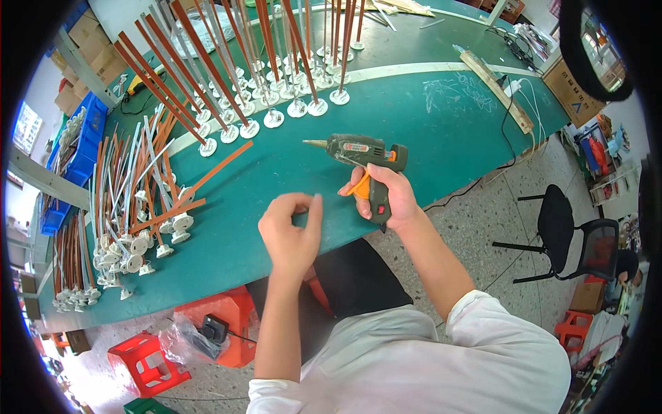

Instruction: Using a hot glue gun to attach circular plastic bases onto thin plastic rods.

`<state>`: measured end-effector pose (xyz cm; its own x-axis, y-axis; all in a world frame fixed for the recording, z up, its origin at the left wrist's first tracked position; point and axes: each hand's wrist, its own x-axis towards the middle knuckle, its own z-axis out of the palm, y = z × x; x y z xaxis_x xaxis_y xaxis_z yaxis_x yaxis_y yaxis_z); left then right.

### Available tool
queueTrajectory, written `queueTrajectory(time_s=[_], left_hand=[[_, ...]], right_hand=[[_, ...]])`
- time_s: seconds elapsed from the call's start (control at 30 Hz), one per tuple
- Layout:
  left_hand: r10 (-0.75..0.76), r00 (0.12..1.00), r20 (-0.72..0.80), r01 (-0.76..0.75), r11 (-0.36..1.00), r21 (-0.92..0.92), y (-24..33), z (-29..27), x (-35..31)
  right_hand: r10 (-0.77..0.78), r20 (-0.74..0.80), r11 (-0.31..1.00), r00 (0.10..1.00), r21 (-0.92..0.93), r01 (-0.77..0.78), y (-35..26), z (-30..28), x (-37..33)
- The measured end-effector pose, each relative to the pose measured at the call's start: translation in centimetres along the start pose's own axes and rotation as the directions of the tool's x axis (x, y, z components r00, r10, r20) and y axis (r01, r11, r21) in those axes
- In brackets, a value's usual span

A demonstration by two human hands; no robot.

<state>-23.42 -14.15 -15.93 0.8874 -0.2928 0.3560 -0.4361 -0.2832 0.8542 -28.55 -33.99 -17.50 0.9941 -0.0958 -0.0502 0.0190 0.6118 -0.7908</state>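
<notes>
Holding the glue gun [358,150] above the bench [427,127], the right hand [396,196] in the head view is wrapping its grip around the handle, with a finger lying at the orange trigger. The nozzle is pointing to the left. Lower and to the left, the left hand [288,231] is hovering over the bench near its edge, fingers curling toward the thumb; whether its grip is meeting at the tips, I cannot tell.

Beyond the hands, brown and grey rods [300,54] are standing in rows on round white bases [317,107]. More rods with bases are lying in a heap [134,245] on the left, one brown rod [224,164] sticking out of it toward the left hand. A blue bin [84,165] is sitting behind that heap. Toward the right, a wooden strip [496,90] is lying on the bench, and a black chair [556,217] is standing on the floor [469,228].
</notes>
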Motion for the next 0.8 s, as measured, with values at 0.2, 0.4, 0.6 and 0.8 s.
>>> queueTrajectory(time_s=[0.2,0.4,0.6,0.8], left_hand=[[-0.104,0.992,-0.071,0.064,0.903,-0.425,1.4,4.6,0.2],[-0.371,0.915,0.159,0.327,0.45,-0.831,4.4,6.2,0.4],[-0.275,0.941,0.197,0.307,0.45,-0.839,3.9,5.8,1.0],[-0.315,0.936,0.158,0.313,0.537,-0.783,2.8,5.4,1.3]], right_hand=[[-0.175,0.107,0.982,0.979,0.093,0.165,0.9,-0.2,-0.4],[-0.193,0.088,0.977,0.977,-0.072,0.199,0.4,1.0,-0.5],[-0.161,0.156,0.987,0.975,0.005,0.162,0.7,0.3,-0.5],[-0.136,0.156,0.988,0.978,-0.056,0.146,0.5,0.9,-0.3]])
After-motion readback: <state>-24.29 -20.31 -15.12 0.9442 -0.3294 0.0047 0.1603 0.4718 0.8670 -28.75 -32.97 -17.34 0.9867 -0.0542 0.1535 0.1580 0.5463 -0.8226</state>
